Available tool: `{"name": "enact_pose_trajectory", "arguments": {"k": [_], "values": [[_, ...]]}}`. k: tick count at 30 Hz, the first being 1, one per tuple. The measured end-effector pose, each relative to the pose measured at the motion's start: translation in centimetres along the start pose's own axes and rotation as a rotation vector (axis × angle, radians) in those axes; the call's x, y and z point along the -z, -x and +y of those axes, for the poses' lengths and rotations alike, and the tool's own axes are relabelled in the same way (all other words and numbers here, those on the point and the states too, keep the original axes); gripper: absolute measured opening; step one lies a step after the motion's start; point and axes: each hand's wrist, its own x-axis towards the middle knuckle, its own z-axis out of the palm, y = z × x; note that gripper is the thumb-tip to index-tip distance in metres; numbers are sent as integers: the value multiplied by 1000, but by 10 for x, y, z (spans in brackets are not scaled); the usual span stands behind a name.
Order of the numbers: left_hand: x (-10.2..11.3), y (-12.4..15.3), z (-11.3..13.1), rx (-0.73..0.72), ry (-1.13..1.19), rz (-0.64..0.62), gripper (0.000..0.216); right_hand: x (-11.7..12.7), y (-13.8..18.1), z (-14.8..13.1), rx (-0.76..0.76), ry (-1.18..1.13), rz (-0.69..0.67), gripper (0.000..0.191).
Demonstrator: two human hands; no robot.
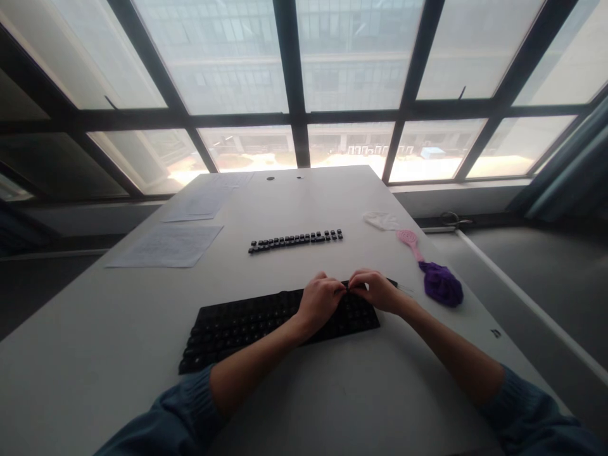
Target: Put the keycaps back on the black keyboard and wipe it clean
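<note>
Where the hands are: both meet over the far right part of a black keyboard [247, 323], with the left hand [320, 297] and the right hand [375, 290] nearly touching at the fingertips.
Fingers: on both hands they are curled in tight, the tips bunched at one spot near the keyboard's far edge. Whether they pinch a key or some small tool is too small to tell.
Keyboard: it lies flat on the white bench [332, 392], its long axis slanting from near left to far right. Its right end sits under the hands and its left end is well apart from them.
Nearer hand: the left hand lies over the keys themselves, while the right hand reaches in from the keyboard's right end.
Loose keys: a row of black keys [295, 240] lies beyond the keyboard, roughly parallel to it and apart from both hands.
To the right: a pink brush [409, 242] and a purple cloth [441, 284] lie near the right hand.
Far left: sheets of paper [166, 246] lie on the bench.
Sleeves: blue, pushed up the forearms.
</note>
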Motion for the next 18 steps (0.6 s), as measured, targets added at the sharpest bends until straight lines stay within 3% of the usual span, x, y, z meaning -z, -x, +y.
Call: {"name": "enact_pose_trajectory", "arguments": {"k": [18], "values": [[-2,9,6,-132,-112,13,24,1,5,-4,89,142,-30,10]]}}
